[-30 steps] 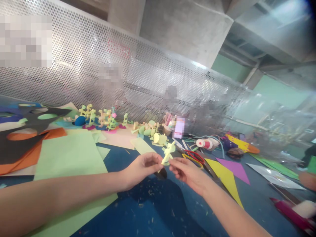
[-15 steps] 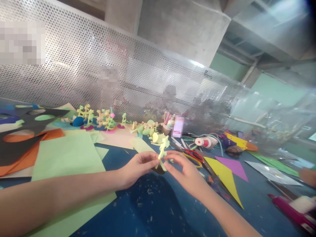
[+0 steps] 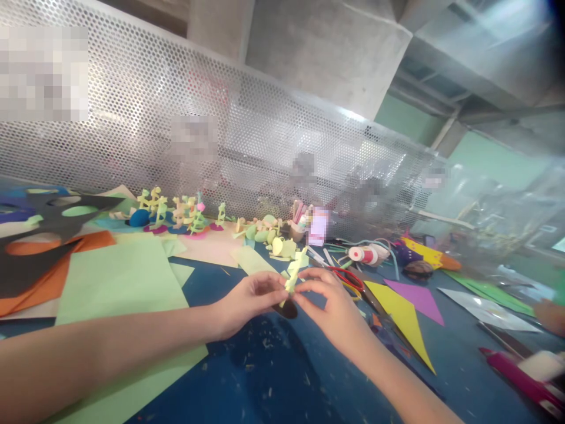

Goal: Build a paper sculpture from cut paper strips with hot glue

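Observation:
A small pale yellow-green foam figure (image 3: 295,272) is held upright but leaning right, over the blue table. My left hand (image 3: 247,303) pinches its lower part between thumb and fingers from the left. From the other side, my right hand (image 3: 330,306) closes its thumb and fingertips on the same lower part. Below the fingertips shows a dark round base (image 3: 289,310), partly covered by the hands. Fine details of the figure are blurred.
Light green sheets (image 3: 123,282) lie under my left forearm. Similar small figures (image 3: 197,219) stand along the perforated metal screen (image 3: 265,147). Red-handled scissors (image 3: 348,277), a yellow sheet (image 3: 404,318) and a magenta tool (image 3: 514,377) lie right. Another person's hand (image 3: 549,317) is at the right edge.
The foam figure has tilted further right and dropped slightly between my fingers, and more of the dark base shows. My right fingers have closed in on its lower part.

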